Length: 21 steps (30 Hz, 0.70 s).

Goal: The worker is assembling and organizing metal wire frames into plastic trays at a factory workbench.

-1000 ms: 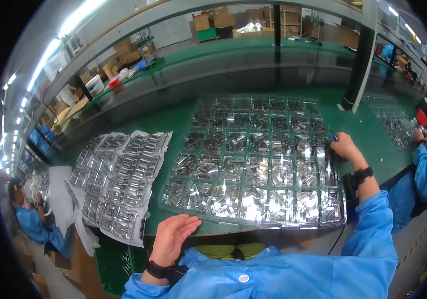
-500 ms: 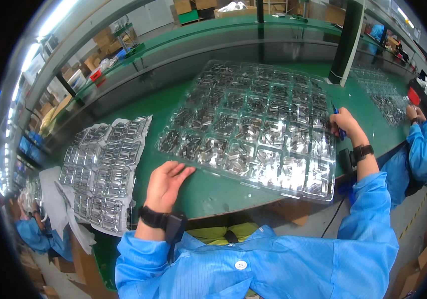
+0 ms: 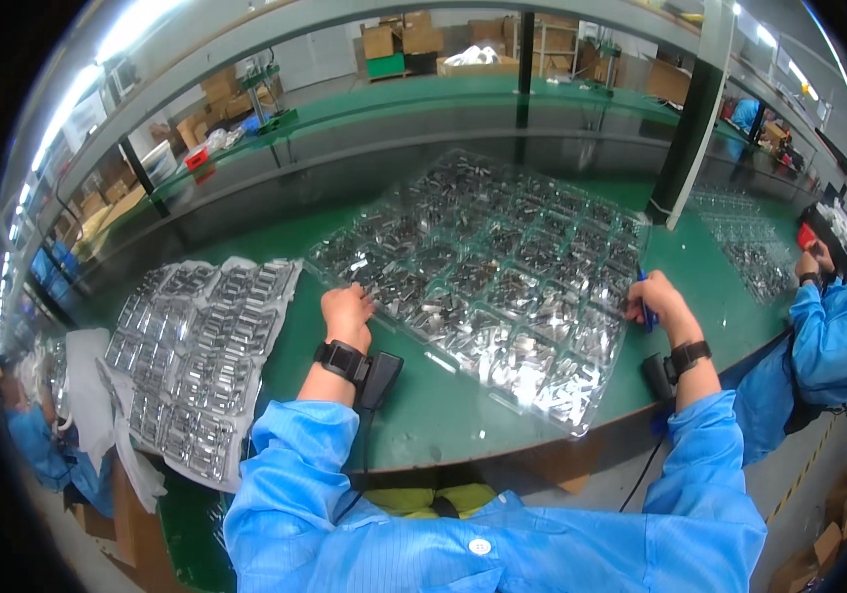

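Hands (image 3: 346, 311) (image 3: 658, 306) curled, gripping clear blister tray (image 3: 487, 277) edges

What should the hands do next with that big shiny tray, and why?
Probably slide the clear tray a little toward the person. The left hand grips its near-left edge and the right hand, holding a small blue tool, rests at its right edge, and the tray lies askew on the green table.

A long green workbench (image 3: 245, 247) runs under bright strip lights (image 3: 132, 20), with cardboard boxes (image 3: 403, 35) stacked on shelving behind.
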Motion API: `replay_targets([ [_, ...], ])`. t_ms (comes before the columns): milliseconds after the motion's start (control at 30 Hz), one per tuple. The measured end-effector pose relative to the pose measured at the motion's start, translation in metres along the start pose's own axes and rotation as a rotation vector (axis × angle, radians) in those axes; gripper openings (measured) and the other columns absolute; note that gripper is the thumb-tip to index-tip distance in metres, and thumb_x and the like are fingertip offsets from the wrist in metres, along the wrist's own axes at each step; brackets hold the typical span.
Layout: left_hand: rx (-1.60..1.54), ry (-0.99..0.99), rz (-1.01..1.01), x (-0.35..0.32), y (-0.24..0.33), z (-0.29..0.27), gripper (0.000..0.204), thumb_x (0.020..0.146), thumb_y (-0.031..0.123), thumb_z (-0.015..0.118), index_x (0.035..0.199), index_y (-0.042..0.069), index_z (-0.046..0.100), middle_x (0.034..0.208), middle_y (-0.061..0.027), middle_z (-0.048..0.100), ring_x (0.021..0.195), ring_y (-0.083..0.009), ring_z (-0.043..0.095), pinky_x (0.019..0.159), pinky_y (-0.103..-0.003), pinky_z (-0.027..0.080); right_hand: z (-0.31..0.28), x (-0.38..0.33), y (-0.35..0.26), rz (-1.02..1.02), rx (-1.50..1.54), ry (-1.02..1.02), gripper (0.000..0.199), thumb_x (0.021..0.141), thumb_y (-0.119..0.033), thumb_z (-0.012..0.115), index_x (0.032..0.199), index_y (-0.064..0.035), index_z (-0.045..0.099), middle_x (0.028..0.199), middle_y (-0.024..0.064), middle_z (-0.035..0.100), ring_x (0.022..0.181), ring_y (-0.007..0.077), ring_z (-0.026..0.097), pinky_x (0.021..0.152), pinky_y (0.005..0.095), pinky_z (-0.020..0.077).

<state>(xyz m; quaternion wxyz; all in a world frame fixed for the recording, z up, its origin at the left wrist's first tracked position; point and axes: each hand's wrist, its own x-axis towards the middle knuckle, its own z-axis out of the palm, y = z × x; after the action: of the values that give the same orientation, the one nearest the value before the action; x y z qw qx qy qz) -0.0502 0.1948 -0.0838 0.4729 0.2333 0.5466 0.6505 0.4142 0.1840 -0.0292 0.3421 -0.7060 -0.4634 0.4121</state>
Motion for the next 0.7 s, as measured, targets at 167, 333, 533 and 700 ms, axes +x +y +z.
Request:
replay_targets([
  [167,-0.186,0.004,0.052,0.031,-0.002,0.029,0.011,0.084,0.001,0.047,0.095,0.004,0.048,0.084,-0.0074,0.056,0.075,-0.0211,0.06,0.056,-0.032,0.042,0.0,0.008,-0.003,-0.015,0.019,0.026,0.009,0.069,-0.001,0.056,0.066,0.007,0.056,0.062,0.0197,0.062,0.048,0.0231,0.062,0.035,0.0295,0.0415],
  [333,-0.345,-0.058,0.111,0.086,-0.014,0.029,0.018,0.082,0.003,0.05,0.1,0.006,0.049,0.085,-0.0049,0.055,0.075,-0.0206,0.058,0.059,-0.03,0.041,0.019,0.021,-0.011,-0.025,0.017,0.049,0.008,0.07,-0.001,0.056,0.067,0.0064,0.057,0.061,0.0188,0.062,0.049,0.0226,0.062,0.037,0.0294,0.0418],
  [533,-0.429,-0.13,0.121,0.125,-0.012,0.041,0.022,0.083,0.0,0.049,0.105,0.005,0.048,0.089,-0.0054,0.056,0.078,-0.0209,0.058,0.068,-0.033,0.048,0.026,0.035,-0.019,-0.035,-0.002,0.102,0.01,0.072,-0.003,0.056,0.069,0.006,0.059,0.062,0.0157,0.064,0.051,0.0207,0.063,0.039,0.0285,0.0414],
  [700,-0.48,-0.201,0.147,0.152,-0.008,0.059,0.022,0.083,-0.003,0.048,0.105,0.002,0.047,0.091,-0.0067,0.056,0.085,-0.0212,0.059,0.076,-0.036,0.051,0.033,0.054,-0.023,-0.06,0.008,0.116,0.01,0.072,-0.003,0.056,0.068,0.0058,0.059,0.06,0.0159,0.063,0.049,0.0202,0.061,0.039,0.0281,0.0408],
])
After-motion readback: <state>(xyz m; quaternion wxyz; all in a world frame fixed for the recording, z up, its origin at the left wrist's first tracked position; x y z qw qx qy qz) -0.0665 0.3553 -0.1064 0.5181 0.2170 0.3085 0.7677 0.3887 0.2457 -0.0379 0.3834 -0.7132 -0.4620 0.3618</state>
